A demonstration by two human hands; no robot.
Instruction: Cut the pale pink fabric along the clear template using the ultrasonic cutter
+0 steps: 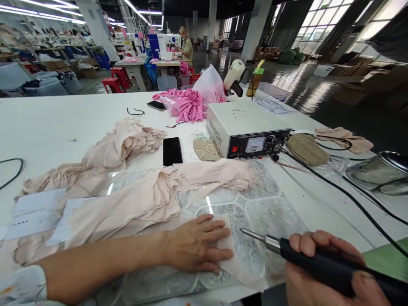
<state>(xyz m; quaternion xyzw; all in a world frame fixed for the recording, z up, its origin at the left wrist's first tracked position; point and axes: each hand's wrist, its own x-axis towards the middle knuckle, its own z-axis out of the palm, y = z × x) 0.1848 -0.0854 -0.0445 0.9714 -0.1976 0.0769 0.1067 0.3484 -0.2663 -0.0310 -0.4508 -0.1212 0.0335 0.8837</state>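
Note:
My left hand (199, 243) lies flat with its fingers spread on a thin beige fabric piece (240, 272), over a clear patterned mat (270, 221). In my right hand (321, 263) is a black-handled ultrasonic cutting pen (306, 255), whose pointed metal tip aims left, a short way right of the fabric and my left fingers. Whether the tip touches the mat I cannot tell. Beyond my left arm lies a stack of beige fabric pieces (137, 204), and another beige stack (216, 174) sits past my fingers.
A control box (248, 127) with a dial stands behind the mat; its black cable (338, 187) runs along the right. Around it are a dark phone (172, 151), pink fabric strips (189, 104), a metal cup (379, 172) and a cardboard pattern (307, 148). Another person (186, 44) sits at a far sewing machine.

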